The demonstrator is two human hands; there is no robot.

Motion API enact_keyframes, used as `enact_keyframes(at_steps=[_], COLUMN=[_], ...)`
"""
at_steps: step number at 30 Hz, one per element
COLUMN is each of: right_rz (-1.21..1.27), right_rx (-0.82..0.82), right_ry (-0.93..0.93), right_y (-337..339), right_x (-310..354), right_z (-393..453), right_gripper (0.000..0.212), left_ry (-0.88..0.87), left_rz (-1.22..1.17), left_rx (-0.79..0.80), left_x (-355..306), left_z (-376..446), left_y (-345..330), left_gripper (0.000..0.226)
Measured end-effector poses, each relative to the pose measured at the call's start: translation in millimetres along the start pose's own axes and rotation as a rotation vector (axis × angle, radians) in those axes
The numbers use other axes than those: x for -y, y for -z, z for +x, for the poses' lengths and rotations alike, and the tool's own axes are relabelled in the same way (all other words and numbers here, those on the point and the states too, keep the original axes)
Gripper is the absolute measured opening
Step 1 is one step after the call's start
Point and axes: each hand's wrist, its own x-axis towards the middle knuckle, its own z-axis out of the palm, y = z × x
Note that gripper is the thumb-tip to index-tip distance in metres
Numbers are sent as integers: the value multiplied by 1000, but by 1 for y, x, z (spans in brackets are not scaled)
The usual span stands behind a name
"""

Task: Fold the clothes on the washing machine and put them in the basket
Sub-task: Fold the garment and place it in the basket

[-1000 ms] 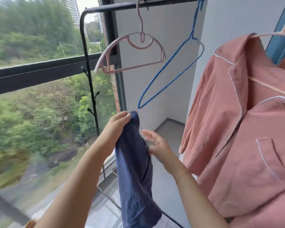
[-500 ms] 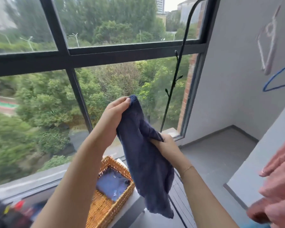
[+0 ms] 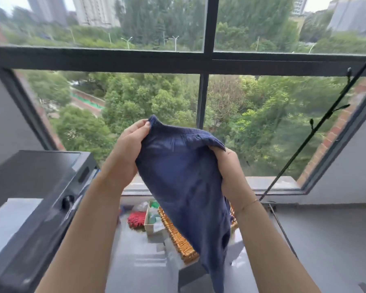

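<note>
A dark blue garment (image 3: 184, 182) with an elastic waistband hangs in the air in front of the window. My left hand (image 3: 125, 153) pinches the waistband's left corner between thumb and fingers. My right hand (image 3: 230, 172) grips the waistband's right end, fingers curled into the cloth. The waistband is stretched between both hands and the rest of the cloth droops down. Below it, a wicker basket (image 3: 178, 237) stands on the grey top of the washing machine (image 3: 135, 261); the garment hides most of the basket.
A dark machine with a raised lid (image 3: 40, 187) fills the left. A red item (image 3: 135, 220) and a small white box of bottles (image 3: 152, 216) sit beside the basket by the window sill. A black drying-rack pole (image 3: 317, 127) slants at the right above grey floor.
My view has swung left from the hanging rack to the window and washing machine. My right hand took hold of the garment, and both hands now spread its waistband wide.
</note>
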Motion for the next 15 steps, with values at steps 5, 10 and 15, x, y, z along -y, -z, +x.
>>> enact_keyframes(at_steps=[5,10,15], right_rz=[-24,-48,-41], right_rx=[187,360,481], right_ry=[9,1,0], right_y=[-100,-183,-249], right_x=[-24,-56,-90], right_z=[-19,-32,-31], right_gripper=[23,20,20], left_ry=[-6,9,57], left_rz=[12,-100,314], left_rx=[-164,-345,-403], left_x=[-26,-39,-38], left_z=[-42,-75,-95], left_y=[97,174,229], left_gripper=[27,28,20])
